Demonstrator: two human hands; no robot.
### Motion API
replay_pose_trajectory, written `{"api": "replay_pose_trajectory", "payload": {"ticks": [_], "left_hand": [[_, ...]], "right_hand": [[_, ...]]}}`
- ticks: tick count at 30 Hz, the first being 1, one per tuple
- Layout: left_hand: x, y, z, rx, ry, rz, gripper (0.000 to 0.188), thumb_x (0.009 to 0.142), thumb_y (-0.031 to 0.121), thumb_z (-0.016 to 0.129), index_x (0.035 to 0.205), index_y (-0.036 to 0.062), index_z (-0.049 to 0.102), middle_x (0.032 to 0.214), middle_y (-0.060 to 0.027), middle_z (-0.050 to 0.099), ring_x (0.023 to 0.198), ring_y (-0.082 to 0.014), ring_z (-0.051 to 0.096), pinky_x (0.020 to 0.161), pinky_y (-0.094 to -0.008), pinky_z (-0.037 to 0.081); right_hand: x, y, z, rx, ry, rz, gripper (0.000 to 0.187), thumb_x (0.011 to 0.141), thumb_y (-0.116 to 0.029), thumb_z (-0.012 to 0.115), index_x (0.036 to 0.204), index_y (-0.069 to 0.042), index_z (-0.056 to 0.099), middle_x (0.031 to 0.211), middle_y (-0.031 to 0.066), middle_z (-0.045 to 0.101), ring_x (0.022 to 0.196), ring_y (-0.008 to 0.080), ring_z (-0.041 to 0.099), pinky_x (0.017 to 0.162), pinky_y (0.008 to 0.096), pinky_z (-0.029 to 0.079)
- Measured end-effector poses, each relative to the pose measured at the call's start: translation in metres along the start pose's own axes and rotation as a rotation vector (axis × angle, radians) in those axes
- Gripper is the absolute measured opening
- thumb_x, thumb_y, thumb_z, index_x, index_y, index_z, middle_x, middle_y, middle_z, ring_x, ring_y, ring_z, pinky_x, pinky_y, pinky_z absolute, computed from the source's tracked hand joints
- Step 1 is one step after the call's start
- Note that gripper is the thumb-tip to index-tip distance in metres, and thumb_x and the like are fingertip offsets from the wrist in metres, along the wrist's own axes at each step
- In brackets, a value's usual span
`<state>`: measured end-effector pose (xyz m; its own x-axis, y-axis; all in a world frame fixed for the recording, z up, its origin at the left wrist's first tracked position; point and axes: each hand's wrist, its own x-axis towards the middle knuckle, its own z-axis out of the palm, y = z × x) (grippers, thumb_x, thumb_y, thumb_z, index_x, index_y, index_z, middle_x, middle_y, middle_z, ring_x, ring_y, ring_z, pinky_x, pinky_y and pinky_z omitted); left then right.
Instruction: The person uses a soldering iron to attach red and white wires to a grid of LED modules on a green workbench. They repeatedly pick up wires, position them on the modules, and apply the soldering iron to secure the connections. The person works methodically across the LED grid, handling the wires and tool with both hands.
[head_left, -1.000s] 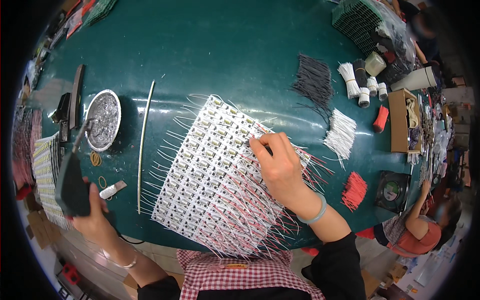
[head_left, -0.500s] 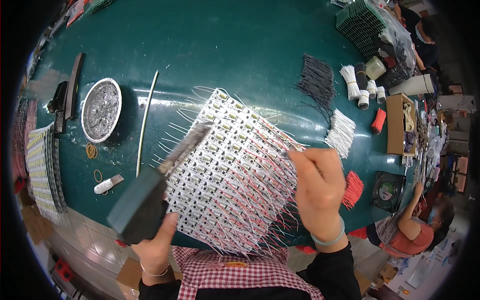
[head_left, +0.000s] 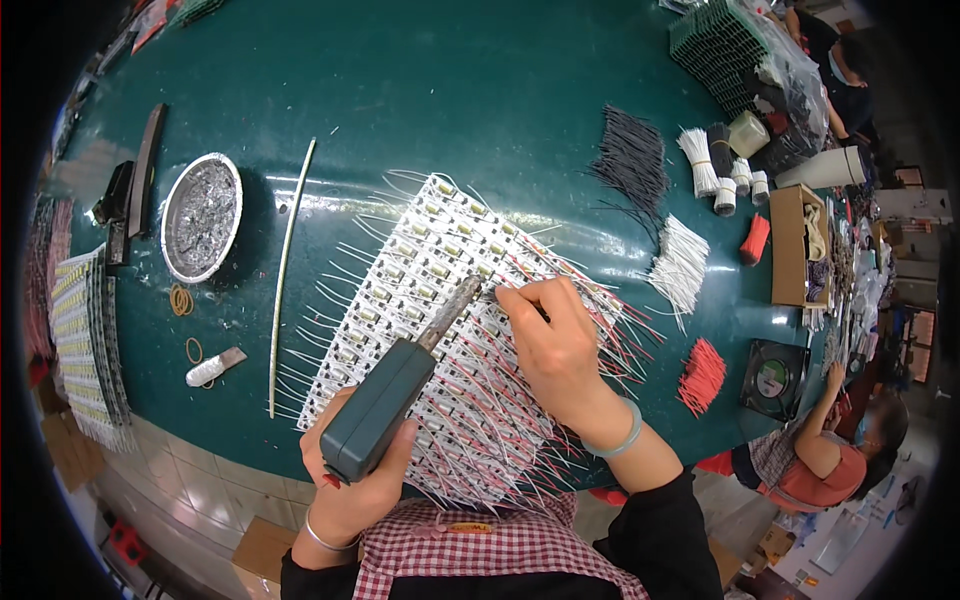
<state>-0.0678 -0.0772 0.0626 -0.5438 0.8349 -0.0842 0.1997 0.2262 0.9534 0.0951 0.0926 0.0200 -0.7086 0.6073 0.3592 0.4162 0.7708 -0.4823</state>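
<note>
My left hand (head_left: 352, 480) is wrapped round the dark green body of a soldering gun (head_left: 378, 402), whose grey, crusted tip points up and right. Beneath it lies a slanted panel of small white circuit boards (head_left: 405, 285) with yellowish and black parts, touching or just under the tip. My right hand (head_left: 555, 335) is closed in a pinch beside the tip; what its fingertips hold is too small to make out. Red and white wires (head_left: 480, 395) stick out over the panel's right and lower parts, and white wires (head_left: 330, 300) fringe its left edge.
Piles of black wires (head_left: 632, 155), white wires (head_left: 680, 268) and red wires (head_left: 702, 377) lie right. Left are a bowl of grey metallic scraps (head_left: 236, 215), a thin pale rod (head_left: 290, 265) and stacked panels (head_left: 85, 320). A cardboard box (head_left: 790, 250) and fan (head_left: 775, 380) stand near a co-worker (head_left: 820, 455).
The soldering gun has swung right and down over the panel in my left hand. My right hand has moved left, bringing its fingertips beside the tip.
</note>
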Motion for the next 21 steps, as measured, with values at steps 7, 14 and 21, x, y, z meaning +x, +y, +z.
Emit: {"api": "replay_pose_trajectory", "payload": {"ticks": [7, 14, 21], "left_hand": [[0.0057, 0.0065, 0.0043, 0.032, -0.028, 0.005, 0.021, 0.075, -0.003, 0.074, 0.095, -0.0058, 0.067, 0.084, -0.011, 0.064, 0.066, -0.0144, 0.06, 0.058, -0.0269, 0.046], [0.0063, 0.0021, 0.007, 0.066, -0.045, 0.04, 0.02, 0.075, -0.002, 0.075, 0.093, -0.0046, 0.067, 0.081, -0.0097, 0.064, 0.064, -0.0125, 0.059, 0.057, -0.0262, 0.046], [0.0057, 0.0038, 0.0062, 0.111, -0.06, 0.024, 0.017, 0.076, -0.001, 0.075, 0.09, -0.0032, 0.066, 0.076, -0.007, 0.061, 0.061, -0.0108, 0.056, 0.055, -0.0265, 0.043]], "right_hand": [[-0.0009, 0.0019, 0.0011, 0.004, 0.014, 0.004, 0.034, 0.072, 0.005, 0.06, 0.106, 0.006, 0.062, 0.091, 0.013, 0.054, 0.081, 0.0284, 0.054, 0.069, 0.036, 0.046], [-0.0018, 0.0019, 0.0015, -0.018, 0.007, 0.003, 0.034, 0.072, 0.004, 0.06, 0.106, 0.006, 0.062, 0.092, 0.0129, 0.054, 0.081, 0.0285, 0.053, 0.07, 0.0364, 0.047], [-0.0019, 0.0012, 0.0021, -0.07, 0.013, -0.018, 0.034, 0.072, 0.004, 0.06, 0.106, 0.007, 0.062, 0.092, 0.0132, 0.053, 0.082, 0.0289, 0.053, 0.066, 0.0359, 0.047]]}}
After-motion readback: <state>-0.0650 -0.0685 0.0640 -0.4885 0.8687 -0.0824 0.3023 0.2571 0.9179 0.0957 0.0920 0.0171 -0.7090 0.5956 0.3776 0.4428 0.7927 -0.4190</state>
